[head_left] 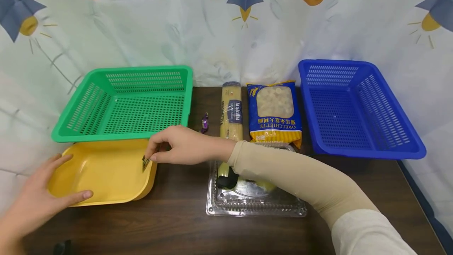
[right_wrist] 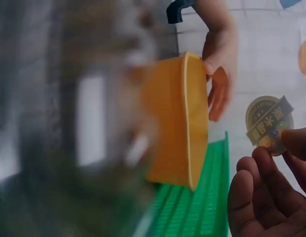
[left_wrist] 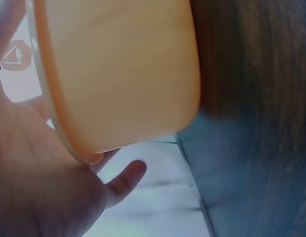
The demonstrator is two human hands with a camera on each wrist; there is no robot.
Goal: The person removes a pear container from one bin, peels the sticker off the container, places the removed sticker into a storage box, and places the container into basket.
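Note:
My right hand (head_left: 177, 145) pinches a small round label (right_wrist: 268, 123) between thumb and fingertips, over the right end of the yellow basin (head_left: 102, 168). A dark banner with printed characters crosses the label. At the basin's left end is my left hand (head_left: 46, 192), fingers spread and thumb at the front rim; the left wrist view has the basin's rim against that hand (left_wrist: 49, 182). Below my right forearm lies a clear plastic box (head_left: 255, 209), its pale green contents partly hidden. A black item (head_left: 228, 179) shows there too.
Behind the basin stands a green basket (head_left: 141, 135); a blue basket (head_left: 368, 152) is at the right. Between them are a purple-wrapped candy (head_left: 204, 123), a spaghetti pack (head_left: 231, 109) and an orecchiette bag (head_left: 275, 109). A printed curtain (head_left: 212, 23) hangs behind the table.

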